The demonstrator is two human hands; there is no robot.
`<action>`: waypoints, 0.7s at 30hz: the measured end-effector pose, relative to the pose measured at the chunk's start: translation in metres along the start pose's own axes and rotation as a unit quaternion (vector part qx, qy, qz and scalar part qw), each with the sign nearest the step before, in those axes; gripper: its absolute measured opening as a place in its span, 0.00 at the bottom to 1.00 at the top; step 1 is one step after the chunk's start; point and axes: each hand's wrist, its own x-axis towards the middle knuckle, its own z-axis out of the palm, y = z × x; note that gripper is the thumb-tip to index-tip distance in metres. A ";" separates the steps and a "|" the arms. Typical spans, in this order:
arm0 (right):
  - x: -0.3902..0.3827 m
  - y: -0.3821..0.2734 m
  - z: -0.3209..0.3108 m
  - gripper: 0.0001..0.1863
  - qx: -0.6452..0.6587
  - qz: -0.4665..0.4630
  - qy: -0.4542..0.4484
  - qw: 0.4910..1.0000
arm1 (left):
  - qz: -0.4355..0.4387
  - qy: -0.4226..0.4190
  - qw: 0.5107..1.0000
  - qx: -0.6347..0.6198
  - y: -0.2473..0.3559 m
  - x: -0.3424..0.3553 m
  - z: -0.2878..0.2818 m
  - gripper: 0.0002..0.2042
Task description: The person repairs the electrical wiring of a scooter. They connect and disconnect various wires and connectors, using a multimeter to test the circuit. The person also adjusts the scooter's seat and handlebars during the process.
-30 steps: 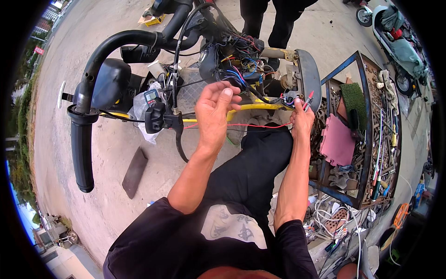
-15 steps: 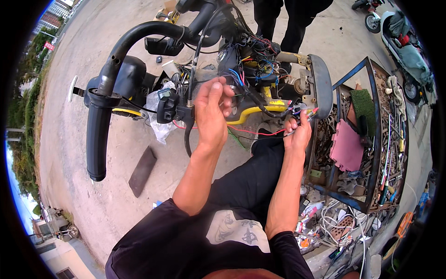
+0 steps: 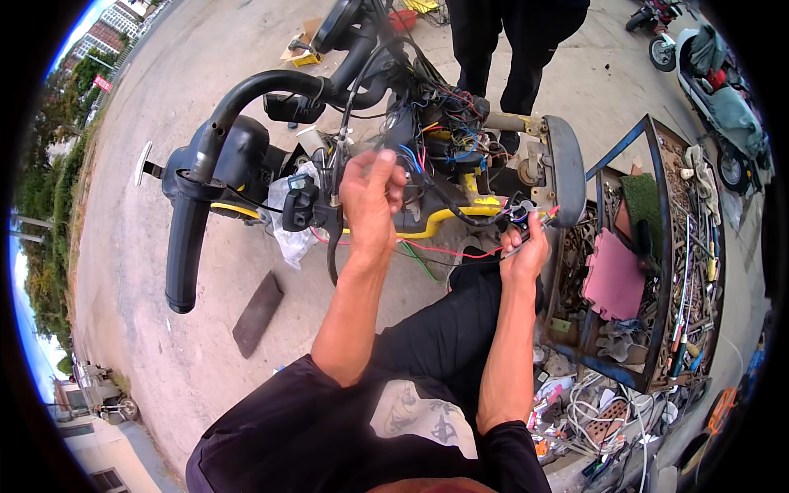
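Right hand [image 3: 524, 256], forearm reaching far: thumb and fingers pinch a red-tipped probe [image 3: 552, 211], its long axis slanting far and right. The yellow frame's cable end [image 3: 518, 209] lies just beyond, nearer this hand. Left hand [image 3: 370, 201], farther left: palm rightward, fingers curled; I cannot tell whether they pinch anything.

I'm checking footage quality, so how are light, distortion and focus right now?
Head view: diffuse daylight, no hard shadow beside the dark plank; head view: black fisheye border, buildings leaning at upper left; head view: left hand looks slightly hazy.
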 end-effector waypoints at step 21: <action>0.010 0.007 -0.003 0.11 0.007 0.033 -0.012 0.999 | 0.111 0.027 0.982 0.147 0.007 0.059 0.032 0.12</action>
